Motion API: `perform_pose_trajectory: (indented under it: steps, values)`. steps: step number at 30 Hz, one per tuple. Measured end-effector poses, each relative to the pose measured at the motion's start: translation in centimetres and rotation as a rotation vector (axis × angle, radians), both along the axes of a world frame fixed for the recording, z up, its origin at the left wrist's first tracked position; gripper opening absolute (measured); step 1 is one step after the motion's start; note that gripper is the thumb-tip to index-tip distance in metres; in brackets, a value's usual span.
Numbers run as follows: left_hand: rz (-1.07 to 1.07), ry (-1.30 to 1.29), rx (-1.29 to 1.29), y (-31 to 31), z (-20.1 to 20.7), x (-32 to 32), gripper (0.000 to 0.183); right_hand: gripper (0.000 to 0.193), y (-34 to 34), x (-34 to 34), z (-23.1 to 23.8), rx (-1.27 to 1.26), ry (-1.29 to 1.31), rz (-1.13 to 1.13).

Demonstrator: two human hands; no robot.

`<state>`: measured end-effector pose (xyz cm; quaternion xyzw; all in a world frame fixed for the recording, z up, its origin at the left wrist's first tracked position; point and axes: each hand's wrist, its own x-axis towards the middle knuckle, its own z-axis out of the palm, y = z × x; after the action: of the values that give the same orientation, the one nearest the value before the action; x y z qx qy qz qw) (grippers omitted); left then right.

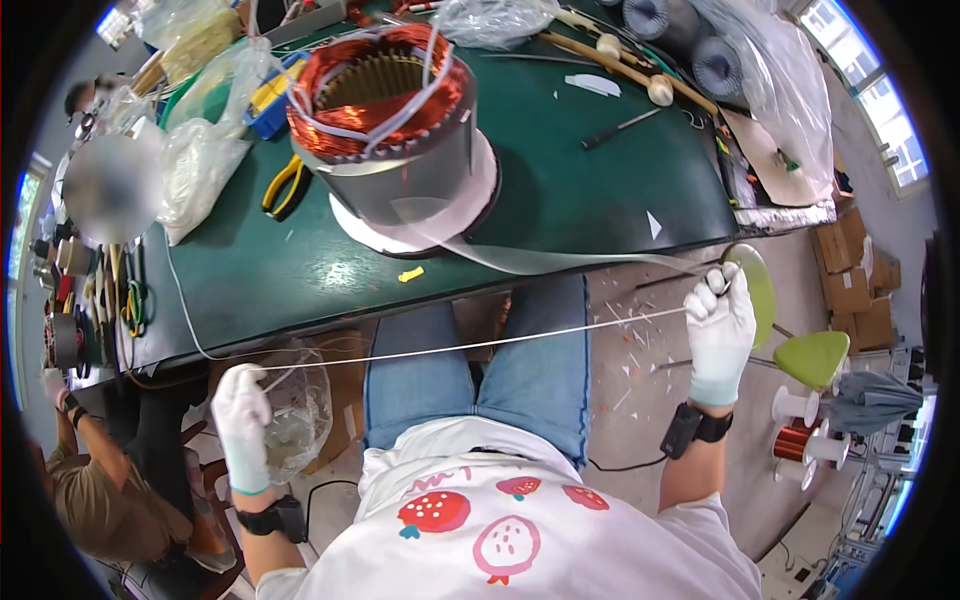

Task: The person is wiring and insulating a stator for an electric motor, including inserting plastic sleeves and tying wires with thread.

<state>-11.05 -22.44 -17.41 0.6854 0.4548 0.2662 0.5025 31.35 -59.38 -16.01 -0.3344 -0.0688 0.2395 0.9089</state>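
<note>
Green table, tight string

Left hand is clenched around the string. Yellow pliers lie near a big coil. The string goes straight across, in front of the table, over the jeans. A clear strip reaches the right hand, which grips the string too.

White gloves, black wristbands, fruit-print shirt, blue jeans

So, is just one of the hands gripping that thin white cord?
No, the thin white cord runs nearly straight from the gloved left hand to the gloved right hand.
</note>
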Motion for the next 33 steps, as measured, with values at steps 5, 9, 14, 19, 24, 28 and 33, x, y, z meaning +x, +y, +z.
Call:
perform_pose_trajectory:
  steps: [5,9,14,19,24,28,33]
  values:
    - [0.291,0.089,0.044,6.6,-4.2,-9.2,0.023,0.018,-0.9,2.5,0.0,0.007,-0.019,-0.065]
    - [0.248,0.77,0.397,9.5,-3.6,-13.8,0.024,0.02,-2.8,4.3,0.0,0.032,-0.086,-0.052]
    - [0.035,0.565,0.679,0.1,2.7,-0.2,0.021,0.02,2.5,-3.7,2.9,-0.849,-0.513,0.041]
    - [-1.027,0.03,0.827,-7.6,6.5,13.6,0.028,0.013,10.1,-12.1,0.8,-0.943,-0.792,0.77]
    - [-1.046,-0.023,1.147,-8.6,3.9,16.6,0.039,0.015,11.6,-13.3,0.2,-0.913,-0.935,0.652]
    - [-1.07,0.067,1.158,-9.0,3.5,16.3,0.036,0.019,10.1,-12.7,0.4,-1.004,-0.805,0.814]
    - [-0.666,0.031,0.986,-6.5,3.3,13.0,0.032,0.027,11.6,-7.8,2.9,-0.938,-0.785,0.55]
